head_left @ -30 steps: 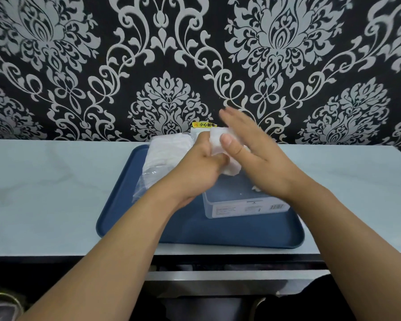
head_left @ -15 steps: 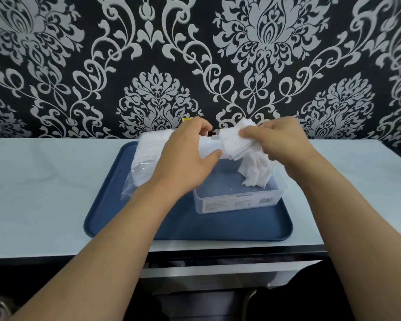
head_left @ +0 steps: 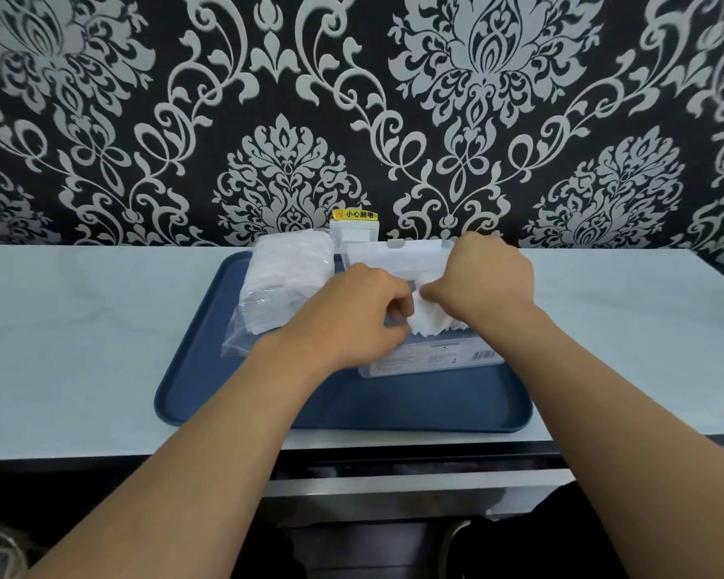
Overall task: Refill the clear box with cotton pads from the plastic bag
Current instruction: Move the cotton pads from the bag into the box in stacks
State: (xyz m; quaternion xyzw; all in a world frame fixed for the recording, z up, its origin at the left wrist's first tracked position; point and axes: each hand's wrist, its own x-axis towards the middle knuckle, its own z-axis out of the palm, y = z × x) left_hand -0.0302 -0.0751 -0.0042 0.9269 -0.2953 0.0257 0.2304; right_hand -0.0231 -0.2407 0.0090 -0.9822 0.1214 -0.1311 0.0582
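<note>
Both hands are on one wad of pads (head_left: 429, 321): the left hand (head_left: 352, 319) curls round its left end, the right hand (head_left: 483, 282) pinches it from above, and together they're pushing it down into the box (head_left: 435, 357). The box sits on the right half of the blue tray (head_left: 352, 407), lid (head_left: 398, 254) flipped up toward the tray's far edge. The bag (head_left: 283, 282) lies on the tray's far left corner, just beside the box, and it looks like there are plenty of pads left in it.

If I were doing this step, I'd keep the stack squared up and press it flat into the bottom instead of letting it fan out, since loose pads like to spring back up. Best to ease the fingers out slowly so nothing gets dragged out with them, I reckon.

Count-wise: one box, one bag, one tray, one wad in hand. No way to count single pads, they're too bunched. One yellow-labelled socket (head_left: 354, 227) sits on the wall behind the tray's far edge.
</note>
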